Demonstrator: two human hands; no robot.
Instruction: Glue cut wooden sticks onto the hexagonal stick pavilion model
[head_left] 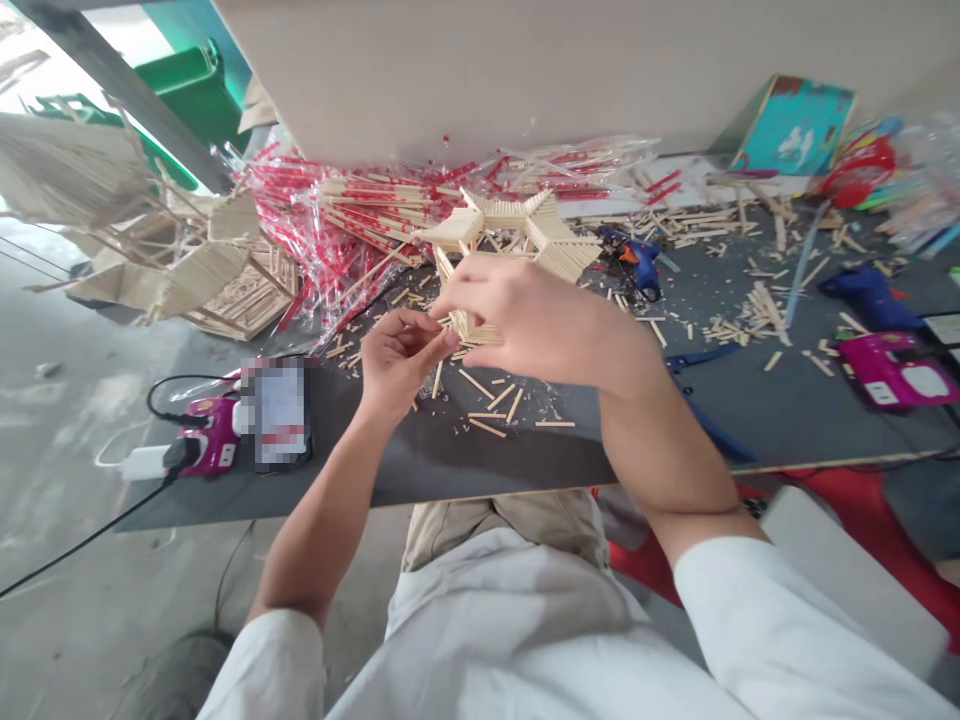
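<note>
A star-like model built from thin pale wooden sticks (559, 245) rests on the dark table (525, 465), partly covered by my right hand. My right hand (525, 315) reaches over its near side, fingers curved down around the stick wall. Just left of it, my left hand (405, 360) is closed, thumb and index finger pinched near the model's front left edge; what they pinch is too small to make out. The fingertips of both hands nearly meet. Short cut sticks (491, 400) lie scattered below the hands.
Red-and-clear plastic packets of sticks (375, 205) lie behind. A larger stick model (187, 260) stands left, near a phone (281, 415) and a magenta power strip (214, 435). Right are blue glue guns (637, 260), blue-handled cutters (701, 355), another magenta strip (892, 370) and a teal box (795, 125).
</note>
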